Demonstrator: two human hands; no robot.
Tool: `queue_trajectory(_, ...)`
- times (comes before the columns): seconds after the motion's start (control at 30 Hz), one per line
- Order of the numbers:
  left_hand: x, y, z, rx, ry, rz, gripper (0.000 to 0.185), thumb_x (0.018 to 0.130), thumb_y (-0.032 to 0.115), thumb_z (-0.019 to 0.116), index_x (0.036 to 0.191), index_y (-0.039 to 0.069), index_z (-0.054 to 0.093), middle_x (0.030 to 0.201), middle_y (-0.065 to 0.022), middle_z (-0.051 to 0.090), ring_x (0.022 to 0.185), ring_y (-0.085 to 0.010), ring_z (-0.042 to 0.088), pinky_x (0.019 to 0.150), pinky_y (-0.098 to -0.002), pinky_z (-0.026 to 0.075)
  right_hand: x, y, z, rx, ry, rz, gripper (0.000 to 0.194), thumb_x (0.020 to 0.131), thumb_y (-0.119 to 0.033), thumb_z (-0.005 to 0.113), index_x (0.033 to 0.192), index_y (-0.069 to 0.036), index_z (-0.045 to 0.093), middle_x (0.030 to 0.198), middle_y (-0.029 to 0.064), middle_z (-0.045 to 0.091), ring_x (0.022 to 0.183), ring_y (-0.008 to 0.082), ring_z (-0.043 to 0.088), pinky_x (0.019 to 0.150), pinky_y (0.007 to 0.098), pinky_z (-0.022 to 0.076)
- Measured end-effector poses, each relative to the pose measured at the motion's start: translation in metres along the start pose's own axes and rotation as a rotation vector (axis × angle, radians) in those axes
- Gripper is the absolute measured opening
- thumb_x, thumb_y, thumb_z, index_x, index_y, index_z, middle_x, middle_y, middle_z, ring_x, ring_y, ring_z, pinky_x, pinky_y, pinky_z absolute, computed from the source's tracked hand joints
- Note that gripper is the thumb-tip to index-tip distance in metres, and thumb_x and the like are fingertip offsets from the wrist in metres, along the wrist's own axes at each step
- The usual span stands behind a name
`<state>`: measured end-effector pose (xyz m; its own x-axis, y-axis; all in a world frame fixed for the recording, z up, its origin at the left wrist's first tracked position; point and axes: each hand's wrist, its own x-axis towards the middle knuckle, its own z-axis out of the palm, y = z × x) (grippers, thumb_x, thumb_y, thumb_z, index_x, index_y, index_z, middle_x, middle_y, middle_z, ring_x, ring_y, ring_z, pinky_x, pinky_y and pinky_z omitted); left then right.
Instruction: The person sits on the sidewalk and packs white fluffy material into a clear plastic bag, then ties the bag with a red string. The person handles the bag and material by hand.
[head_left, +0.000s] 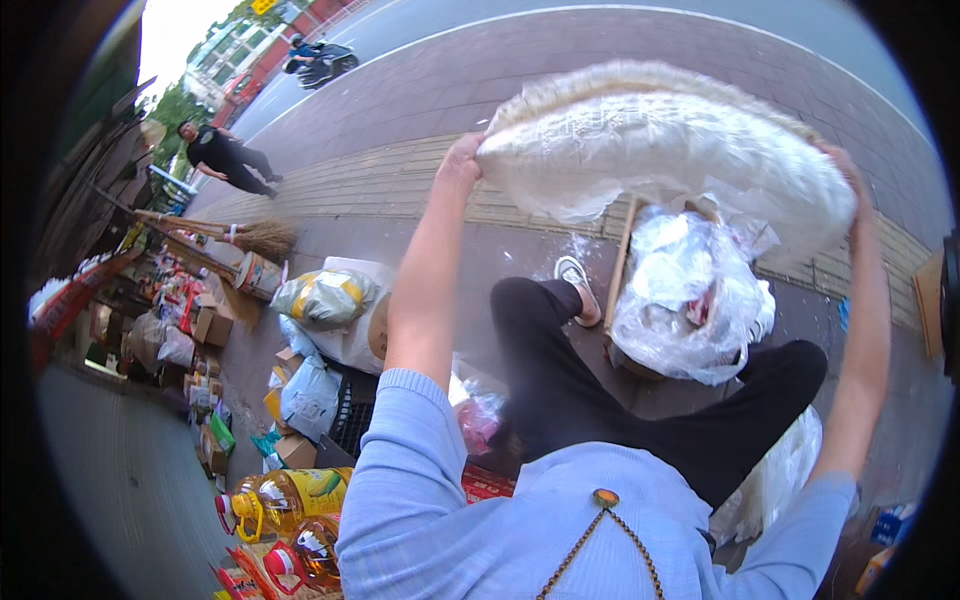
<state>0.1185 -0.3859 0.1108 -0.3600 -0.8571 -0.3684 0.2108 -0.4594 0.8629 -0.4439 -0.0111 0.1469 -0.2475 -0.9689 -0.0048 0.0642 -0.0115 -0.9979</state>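
A large whitish sack (675, 142), apparently woven plastic, is stretched out in front of me and blurred by motion. My left hand (463, 159) grips its left edge. At the opposite end, my right hand (844, 169) holds the other edge, its fingers partly hidden. Below the sack, between my legs, stands a cardboard box (621, 262) piled with clear and white plastic bags (686, 300). Something reddish shows through one of the bags.
On my left are wrapped parcels (322, 296), a black plastic crate (358, 409) and oil bottles (289, 499). Straw brooms (262, 236) lean farther off. A person (225, 157) is on the pavement; a scooter (322, 64) is on the road. Plastic bags (780, 472) lie by my right thigh.
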Motion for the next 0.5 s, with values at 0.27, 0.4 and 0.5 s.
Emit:
queue_trajectory(0.27, -0.004, -0.047, 0.035, 0.122, 0.047, -0.016, 0.021, 0.096, 0.006, 0.05, 0.11, -0.008, 0.057, 0.103, -0.0174, 0.065, 0.09, -0.0293, 0.067, 0.078, -0.0428, 0.059, 0.017, 0.063, 0.036, 0.188, 0.351, 0.174, 0.018, 0.091, -0.009, 0.061, 0.097, 0.006, 0.069, 0.087, 0.0105, 0.07, 0.07, 0.018, 0.068, 0.065, 0.0346, 0.0576)
queue_trajectory(0.4, -0.074, -0.057, 0.135, 0.277, -0.18, 0.191, 0.017, 0.097, 0.005, 0.049, 0.11, -0.001, 0.058, 0.099, -0.0092, 0.066, 0.086, -0.02, 0.067, 0.07, -0.035, 0.058, 0.022, 0.038, 0.1, 0.138, 0.271, 0.096, 0.013, 0.088, -0.005, 0.064, 0.093, 0.006, 0.07, 0.086, 0.0102, 0.068, 0.073, 0.0144, 0.066, 0.063, 0.0298, 0.057)
queue_trajectory(0.5, -0.122, -0.085, 0.205, 0.357, -0.35, 0.451, 0.016, 0.098, 0.008, 0.052, 0.112, 0.003, 0.057, 0.099, -0.0055, 0.065, 0.084, -0.0123, 0.064, 0.069, -0.0298, 0.055, 0.015, 0.023, 0.164, 0.202, 0.145, 0.055, 0.014, 0.088, -0.011, 0.067, 0.093, 0.001, 0.071, 0.08, 0.0053, 0.067, 0.065, 0.0135, 0.066, 0.055, 0.0285, 0.0561)
